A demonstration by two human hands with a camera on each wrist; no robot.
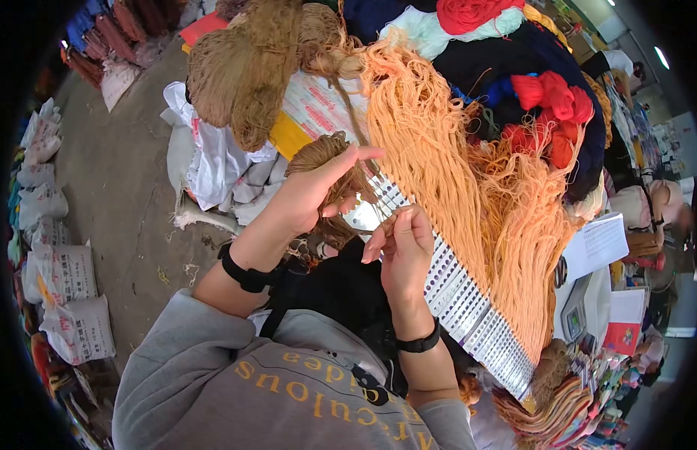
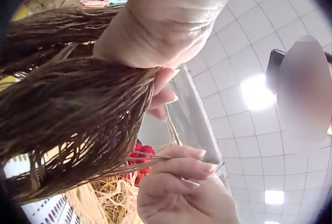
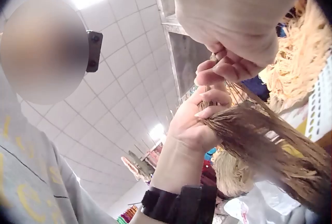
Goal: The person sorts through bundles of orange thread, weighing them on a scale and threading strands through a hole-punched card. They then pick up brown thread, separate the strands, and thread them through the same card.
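Note:
A hank of brown yarn (image 1: 318,154) is in my left hand (image 1: 322,187), whose fingers curl round it while the thumb points outward. In the left wrist view the brown hank (image 2: 67,110) fans out into many loose strands. My right hand (image 1: 407,251) is just beside it, pinching a few thin strands between thumb and fingers. Those strands run taut from the hank to the right fingertips, as the left wrist view shows. In the right wrist view the two hands are close together, the right hand (image 3: 228,32) above the left hand (image 3: 194,120).
Long peach yarn (image 1: 431,142) lies over a white perforated rack (image 1: 476,315) in front of me. More brown hanks (image 1: 247,75) are piled at the upper left, red yarn (image 1: 551,105) at the right. White sacks (image 1: 71,300) line the left side; an open notebook (image 1: 596,244) is at right.

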